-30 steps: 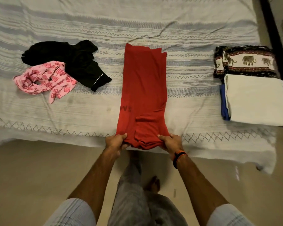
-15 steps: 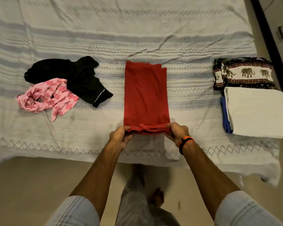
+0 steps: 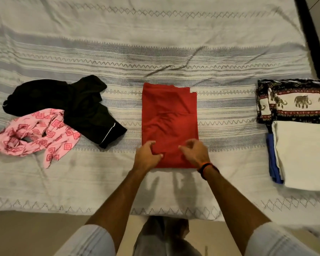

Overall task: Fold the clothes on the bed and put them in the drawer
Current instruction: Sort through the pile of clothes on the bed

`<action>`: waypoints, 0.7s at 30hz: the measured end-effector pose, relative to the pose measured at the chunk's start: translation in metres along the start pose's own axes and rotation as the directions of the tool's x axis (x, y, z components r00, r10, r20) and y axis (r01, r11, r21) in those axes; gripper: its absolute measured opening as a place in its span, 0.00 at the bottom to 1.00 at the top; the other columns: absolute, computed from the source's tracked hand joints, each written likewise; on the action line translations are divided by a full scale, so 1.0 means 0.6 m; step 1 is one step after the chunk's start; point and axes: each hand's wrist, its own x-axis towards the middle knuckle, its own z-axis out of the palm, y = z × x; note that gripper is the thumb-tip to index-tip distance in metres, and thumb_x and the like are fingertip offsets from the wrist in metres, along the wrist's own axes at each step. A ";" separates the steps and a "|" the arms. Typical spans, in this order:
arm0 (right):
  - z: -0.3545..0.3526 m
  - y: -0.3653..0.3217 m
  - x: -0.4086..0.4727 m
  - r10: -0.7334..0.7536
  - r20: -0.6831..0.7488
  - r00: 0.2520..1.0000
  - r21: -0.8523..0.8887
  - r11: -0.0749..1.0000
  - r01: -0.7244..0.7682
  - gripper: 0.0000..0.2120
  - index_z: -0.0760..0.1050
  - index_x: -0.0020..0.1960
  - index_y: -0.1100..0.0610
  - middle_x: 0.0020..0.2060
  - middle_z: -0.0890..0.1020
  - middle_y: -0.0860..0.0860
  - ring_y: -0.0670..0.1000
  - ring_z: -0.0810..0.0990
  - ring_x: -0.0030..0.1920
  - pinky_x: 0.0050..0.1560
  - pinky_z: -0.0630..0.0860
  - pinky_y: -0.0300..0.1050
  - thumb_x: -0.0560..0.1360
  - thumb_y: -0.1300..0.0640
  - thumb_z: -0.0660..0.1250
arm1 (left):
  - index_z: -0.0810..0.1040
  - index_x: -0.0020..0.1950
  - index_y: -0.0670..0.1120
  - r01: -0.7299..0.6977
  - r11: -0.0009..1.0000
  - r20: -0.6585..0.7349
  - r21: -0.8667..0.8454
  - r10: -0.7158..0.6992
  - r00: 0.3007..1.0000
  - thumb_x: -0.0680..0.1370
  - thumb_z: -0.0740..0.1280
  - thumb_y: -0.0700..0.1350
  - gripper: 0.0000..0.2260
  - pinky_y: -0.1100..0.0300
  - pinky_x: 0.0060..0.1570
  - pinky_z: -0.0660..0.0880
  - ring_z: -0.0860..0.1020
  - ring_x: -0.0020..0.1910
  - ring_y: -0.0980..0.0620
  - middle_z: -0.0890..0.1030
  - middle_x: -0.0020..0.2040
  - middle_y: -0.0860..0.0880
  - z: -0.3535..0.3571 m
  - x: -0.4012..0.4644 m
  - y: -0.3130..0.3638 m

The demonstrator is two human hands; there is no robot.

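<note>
- Head view, layout: we stand at the near edge of the bed (image 3: 174, 58), which carries a striped cover. The red garment (image 3: 169, 117) lies flat on it, straight ahead, folded into a tall rectangle.
- Head view, hands: our left hand (image 3: 147, 157) sits at the near left corner of the red garment, fingers curled; it appears to pinch the cloth edge. Our right hand (image 3: 195, 152) hovers over the near right corner, fingers bent and loose. We cannot tell whether it grasps the cloth or only touches it. An orange and black wristband (image 3: 207, 168) sits on the right wrist.
- Head view, unfolded items: a black garment (image 3: 67, 104) and a pink patterned cloth (image 3: 33, 137) lie crumpled well to the left, touching each other.
- Head view, folded items: to the right lies an elephant-print cloth (image 3: 299, 102); just beside it, nearer to us, a white cloth (image 3: 303, 154) rests on a blue cloth (image 3: 272, 159).
- Step in hand: we judge that the red garment is being folded, near end over far end, with the crease at the near edge.
- Next move: we judge that the fold calls for flattening and squaring, then a transfer to the folded group on the right. Two items on the left await folding. The drawer is not in view.
</note>
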 end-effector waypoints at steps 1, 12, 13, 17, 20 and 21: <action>0.011 0.013 -0.001 -0.098 0.034 0.995 -0.216 0.971 0.103 0.17 0.77 0.57 0.59 0.51 0.82 0.53 0.55 0.81 0.52 0.53 0.76 0.46 0.72 0.51 0.72 | 0.71 0.71 0.47 -0.079 0.987 0.057 0.141 0.072 0.996 0.69 0.75 0.45 0.31 0.54 0.66 0.71 0.75 0.65 0.47 0.76 0.67 0.46 0.010 0.000 -0.013; 0.092 0.124 0.032 -0.353 0.304 0.885 -0.795 0.417 0.440 0.44 0.66 0.75 0.61 0.73 0.66 0.66 0.67 0.68 0.71 0.67 0.69 0.66 0.59 0.67 0.72 | 0.41 0.80 0.42 -0.353 0.518 0.272 0.779 0.228 0.935 0.80 0.59 0.38 0.35 0.50 0.77 0.50 0.44 0.79 0.42 0.40 0.80 0.41 0.076 0.018 -0.102; 0.095 0.131 0.037 -0.363 0.310 0.879 -0.807 0.389 0.445 0.41 0.70 0.72 0.62 0.70 0.70 0.66 0.67 0.72 0.68 0.63 0.72 0.67 0.58 0.68 0.71 | 0.41 0.80 0.42 -0.360 0.518 0.274 0.776 0.237 0.932 0.80 0.58 0.37 0.34 0.51 0.77 0.50 0.44 0.79 0.41 0.40 0.80 0.41 0.077 0.020 -0.104; 0.100 0.149 0.051 -0.460 0.310 0.832 -0.809 0.331 0.485 0.32 0.72 0.70 0.64 0.66 0.73 0.69 0.68 0.76 0.64 0.59 0.75 0.68 0.65 0.68 0.62 | 0.42 0.80 0.42 -0.376 0.493 0.285 0.784 0.252 0.925 0.81 0.56 0.34 0.32 0.50 0.75 0.56 0.47 0.79 0.41 0.42 0.80 0.42 0.073 0.023 -0.099; 0.088 0.142 0.052 -0.499 0.312 0.809 -0.795 0.329 0.509 0.30 0.62 0.75 0.67 0.71 0.65 0.71 0.68 0.68 0.71 0.69 0.67 0.65 0.73 0.71 0.55 | 0.44 0.80 0.41 -0.373 0.464 0.297 0.803 0.231 0.926 0.80 0.57 0.33 0.32 0.49 0.70 0.65 0.51 0.79 0.40 0.45 0.80 0.41 0.066 0.022 -0.087; 0.079 0.137 0.046 -0.452 0.355 0.818 -0.798 0.308 0.517 0.29 0.54 0.78 0.66 0.75 0.59 0.69 0.67 0.62 0.75 0.74 0.61 0.63 0.76 0.71 0.52 | 0.45 0.80 0.41 -0.374 0.460 0.303 0.805 0.223 0.927 0.80 0.58 0.33 0.32 0.48 0.68 0.67 0.52 0.78 0.40 0.47 0.80 0.42 0.064 0.017 -0.084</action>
